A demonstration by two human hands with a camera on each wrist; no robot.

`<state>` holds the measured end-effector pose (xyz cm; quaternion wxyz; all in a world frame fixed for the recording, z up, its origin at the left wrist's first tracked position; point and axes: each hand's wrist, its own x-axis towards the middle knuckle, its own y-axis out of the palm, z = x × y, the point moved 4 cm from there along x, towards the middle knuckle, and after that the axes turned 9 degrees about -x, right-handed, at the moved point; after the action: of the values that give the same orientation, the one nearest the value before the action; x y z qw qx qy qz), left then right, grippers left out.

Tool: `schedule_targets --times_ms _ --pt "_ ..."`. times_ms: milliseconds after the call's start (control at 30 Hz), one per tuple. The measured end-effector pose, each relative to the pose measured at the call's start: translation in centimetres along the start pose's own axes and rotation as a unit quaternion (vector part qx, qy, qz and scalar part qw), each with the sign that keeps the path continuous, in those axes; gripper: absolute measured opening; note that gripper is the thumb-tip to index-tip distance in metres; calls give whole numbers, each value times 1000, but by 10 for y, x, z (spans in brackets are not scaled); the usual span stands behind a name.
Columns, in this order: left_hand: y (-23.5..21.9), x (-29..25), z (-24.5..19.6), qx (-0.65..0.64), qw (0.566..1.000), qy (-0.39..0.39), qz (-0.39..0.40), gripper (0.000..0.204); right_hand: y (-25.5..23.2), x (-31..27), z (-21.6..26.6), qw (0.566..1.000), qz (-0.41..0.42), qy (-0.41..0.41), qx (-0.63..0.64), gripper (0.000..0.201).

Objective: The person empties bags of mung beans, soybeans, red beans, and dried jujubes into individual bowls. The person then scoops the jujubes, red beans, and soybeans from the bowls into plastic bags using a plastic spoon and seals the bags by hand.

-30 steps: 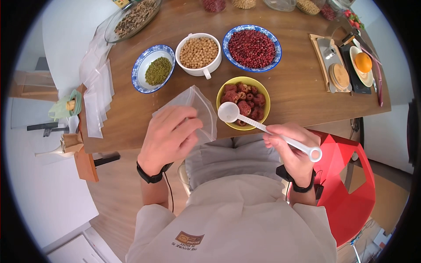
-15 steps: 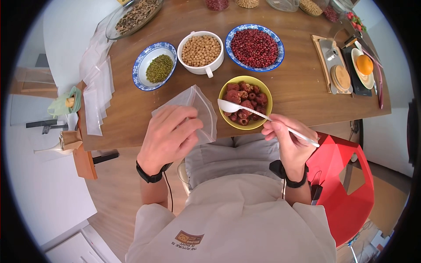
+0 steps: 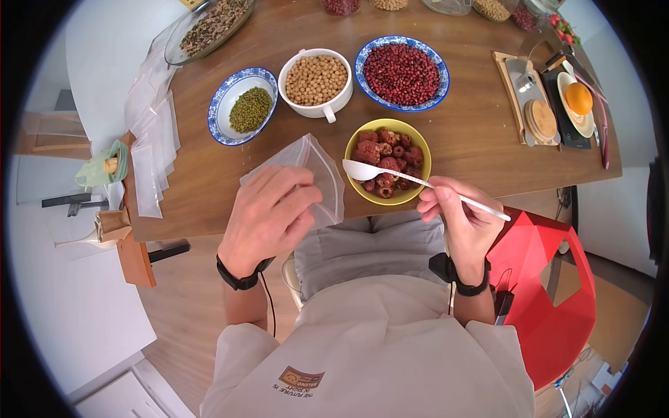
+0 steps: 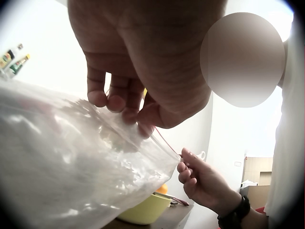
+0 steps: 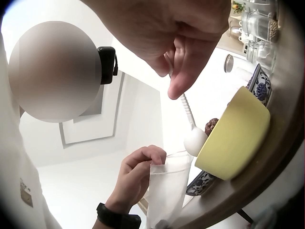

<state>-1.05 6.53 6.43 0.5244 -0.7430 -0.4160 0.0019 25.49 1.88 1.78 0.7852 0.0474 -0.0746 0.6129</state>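
Right grip (image 3: 470, 228) pinches a white spoon (image 3: 359, 170) over the yellow bowl (image 5: 233, 138), left grip (image 3: 266, 217) a clear bag (image 3: 325, 182).

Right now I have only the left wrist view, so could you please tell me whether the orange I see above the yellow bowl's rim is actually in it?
Observer: It is not; the head view shows the orange on a pale plate, off to the right.
Operator: Then what does the bowl hold, please?
Observer: The yellow bowl holds dark red, rough pieces.
Operator: And what is the right hand holding?
Observer: The right hand grips a white spoon; from above, its scoop overlaps the bowl's left rim.
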Motion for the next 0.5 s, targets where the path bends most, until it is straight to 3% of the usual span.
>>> schedule_targets --times_ms 233,367,500 --pt "0 0 0 -1 1000 5 -4 26 -4 -2 11 998 35 -39 22 13" --pt "-1 0 0 -3 1000 2 -4 25 -32 0 35 970 -41 -166 -173 11" --pt "1 1 0 -4 1000 1 -5 26 -50 2 48 919 -3 -252 -303 7"
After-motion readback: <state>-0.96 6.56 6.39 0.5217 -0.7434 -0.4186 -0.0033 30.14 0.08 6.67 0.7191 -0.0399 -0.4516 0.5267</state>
